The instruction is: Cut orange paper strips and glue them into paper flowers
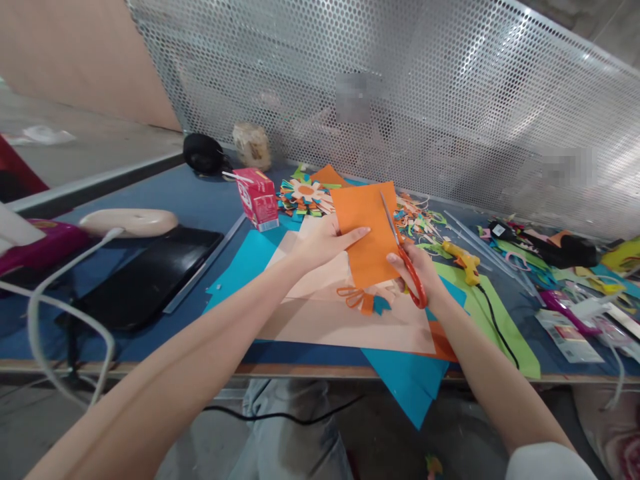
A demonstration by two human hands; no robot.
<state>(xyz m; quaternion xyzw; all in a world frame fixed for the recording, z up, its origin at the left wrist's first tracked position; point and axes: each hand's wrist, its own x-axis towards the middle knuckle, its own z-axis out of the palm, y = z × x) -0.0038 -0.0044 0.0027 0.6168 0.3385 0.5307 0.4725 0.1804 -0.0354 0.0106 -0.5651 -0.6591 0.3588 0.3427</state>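
"One blue sheet (pixel 407 380) hangs over the near edge of your table (pixel 155 190), to the right of your jeans (pixel 295 427)."

"And just past that edge?"

"You have a wide peach sheet (pixel 330 327) lying flat, with a looped orange cutting (pixel 354 297) and a small blue cutting (pixel 381 305) showing above it. To the right, a light green sheet (pixel 515 343) runs toward the near edge."

"Where is the orange sheet (pixel 363 213)?"

"Raised over the middle of the papers, between your hands. Your left hand (pixel 325 243) pinches its left side, thumb laid across the face. Your right hand (pixel 420 267) is curled round the handles of the scissors (pixel 414 277), its thumb on the sheet's lower right."

"How do the blades stand?"

"They point far, along the right part of the sheet; how wide they are parted, you cannot tell from this view."

"What lies farther out?"

"On the right, a yellow glue gun (pixel 469 267), its black cord trailing near. On the far left, a pink carton (pixel 260 201) with a straw; right of it, a paper flower (pixel 306 192). Scraps (pixel 417 217) spread beyond your right hand, and a perforated metal panel (pixel 425 100) stands farthest."
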